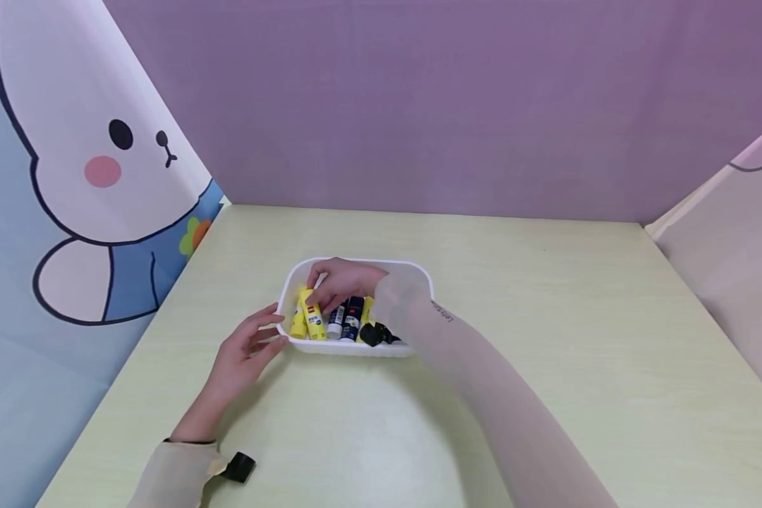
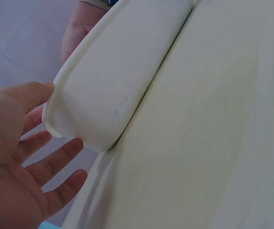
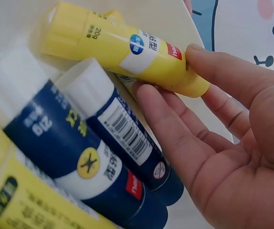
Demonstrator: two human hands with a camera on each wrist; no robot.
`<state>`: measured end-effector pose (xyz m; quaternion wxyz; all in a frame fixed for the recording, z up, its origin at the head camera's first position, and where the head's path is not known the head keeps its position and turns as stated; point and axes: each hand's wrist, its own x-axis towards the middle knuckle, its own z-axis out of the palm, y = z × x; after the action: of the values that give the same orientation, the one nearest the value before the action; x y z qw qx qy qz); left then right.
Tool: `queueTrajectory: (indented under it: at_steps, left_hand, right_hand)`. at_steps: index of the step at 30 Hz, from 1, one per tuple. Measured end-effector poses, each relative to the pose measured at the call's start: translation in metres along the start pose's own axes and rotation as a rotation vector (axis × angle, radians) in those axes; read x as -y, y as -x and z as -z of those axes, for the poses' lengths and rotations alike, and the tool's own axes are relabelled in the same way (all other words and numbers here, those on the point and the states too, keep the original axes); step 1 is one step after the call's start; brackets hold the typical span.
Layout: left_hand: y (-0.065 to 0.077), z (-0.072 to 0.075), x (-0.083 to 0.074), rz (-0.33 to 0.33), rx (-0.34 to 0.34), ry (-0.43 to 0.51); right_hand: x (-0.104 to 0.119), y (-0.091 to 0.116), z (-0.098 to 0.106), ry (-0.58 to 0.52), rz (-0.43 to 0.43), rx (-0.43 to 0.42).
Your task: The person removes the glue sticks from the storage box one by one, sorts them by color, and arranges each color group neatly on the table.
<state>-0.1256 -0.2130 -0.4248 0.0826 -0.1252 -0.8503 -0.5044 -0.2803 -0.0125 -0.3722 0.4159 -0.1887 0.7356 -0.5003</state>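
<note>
A white plastic basket (image 1: 355, 348) holds several glue sticks, some yellow and some navy with white ends. Inside it, my right hand (image 1: 346, 280) pinches a yellow glue stick (image 3: 127, 47) near one end between thumb and fingers. That stick leans beside another yellow glue stick (image 1: 298, 324) at the basket's left end. Two navy glue sticks (image 3: 127, 131) lie close to the right hand, with a further yellow one (image 3: 27, 191) alongside. At the basket's left front corner, my left hand (image 1: 248, 353) touches the rim with fingers spread and loosely bent.
The basket stands on a pale wood-grain table (image 1: 546, 339). Behind it rises a purple backdrop (image 1: 419, 106), and a cartoon-printed cloth (image 1: 70, 282) hangs at the left. My right forearm crosses over the basket's right part and hides some contents. Black wrist gear (image 1: 238, 467) sits by the left cuff.
</note>
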Motion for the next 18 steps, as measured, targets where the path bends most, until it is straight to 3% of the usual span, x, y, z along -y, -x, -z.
queueTrajectory:
  at_steps: [18]
  left_hand:
    - [0.0, 0.0027, -0.0012, 0.007, -0.001, 0.003]
  right_hand:
    - [0.0063, 0.0012, 0.0019, 0.028, 0.099, -0.039]
